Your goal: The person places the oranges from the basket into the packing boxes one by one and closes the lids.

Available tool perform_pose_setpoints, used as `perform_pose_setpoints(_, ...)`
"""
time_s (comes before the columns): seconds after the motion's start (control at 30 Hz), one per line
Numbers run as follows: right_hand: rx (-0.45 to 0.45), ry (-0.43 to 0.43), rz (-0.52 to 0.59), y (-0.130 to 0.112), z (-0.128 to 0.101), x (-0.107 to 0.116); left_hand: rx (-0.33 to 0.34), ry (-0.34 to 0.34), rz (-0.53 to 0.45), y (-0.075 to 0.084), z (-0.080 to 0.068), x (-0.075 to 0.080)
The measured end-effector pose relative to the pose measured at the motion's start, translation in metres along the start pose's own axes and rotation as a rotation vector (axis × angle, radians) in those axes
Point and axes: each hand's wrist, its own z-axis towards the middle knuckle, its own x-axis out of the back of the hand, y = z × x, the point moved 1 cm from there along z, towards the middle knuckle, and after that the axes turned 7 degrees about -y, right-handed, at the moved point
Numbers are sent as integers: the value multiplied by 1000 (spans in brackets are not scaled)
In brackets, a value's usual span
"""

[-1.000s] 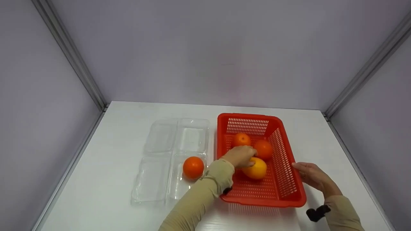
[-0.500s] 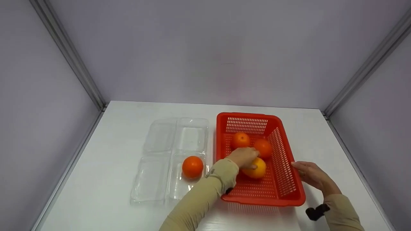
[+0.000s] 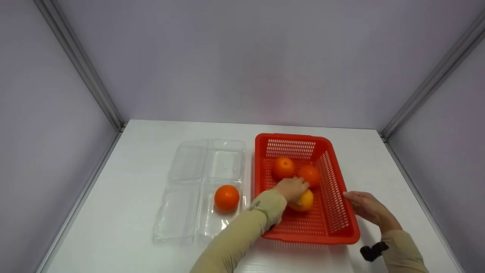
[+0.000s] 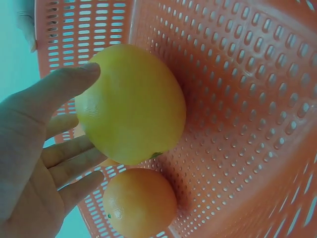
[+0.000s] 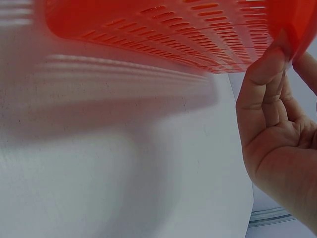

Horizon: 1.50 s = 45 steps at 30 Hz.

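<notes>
In the head view, a red plastic basket [image 3: 295, 240] contains three oranges. The nearest is a yellowish orange [image 3: 306, 200]; a redder orange [image 3: 309, 175] lies just beyond it and another orange [image 3: 283, 168] sits to the far left. My left hand [image 3: 291, 189] reaches in over the yellowish one. In the left wrist view, its thumb touches that orange [image 4: 133, 104], while the fairly straight fingers [image 4: 69, 148] pass along its side, their tips partly hidden behind it. My right hand [image 3: 365, 204] pinches the basket's right rim between thumb and fingers, also seen from below in the right wrist view.
Left of the basket lies a clear plastic tray [image 3: 201, 182] with several compartments. Its near right compartment holds an orange [image 3: 226, 198]. Both stand on a white table [image 3: 132, 159], enclosed by pale walls at the back and sides.
My left hand has moved right and slightly nearer over the yellowish orange, covering more of it. My right hand stays at the basket rim.
</notes>
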Motion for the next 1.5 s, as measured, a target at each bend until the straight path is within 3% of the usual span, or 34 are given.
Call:
perform_pose_setpoints(0.23, 5, 4, -19, 0, 0, 0, 13, -4, 26, 1, 3, -3)
perform_pose_setpoints(0.53, 3, 10, -19, 0, 0, -1, 23, -46, -63, 4, 9, -8)
perform_pose_setpoints(0.67, 17, -5, -5, 0, 0, -1, 20, -60, -48, 4, 12, -11)
perform_pose_setpoints(1.03, 14, -3, -14, -1, 0, -1, 36, -50, -76, 2, 15, -20)
perform_pose_setpoints(1.5, -5, 7, -35, 1, 1, 1, 9, -7, -76, 0, 8, -17)
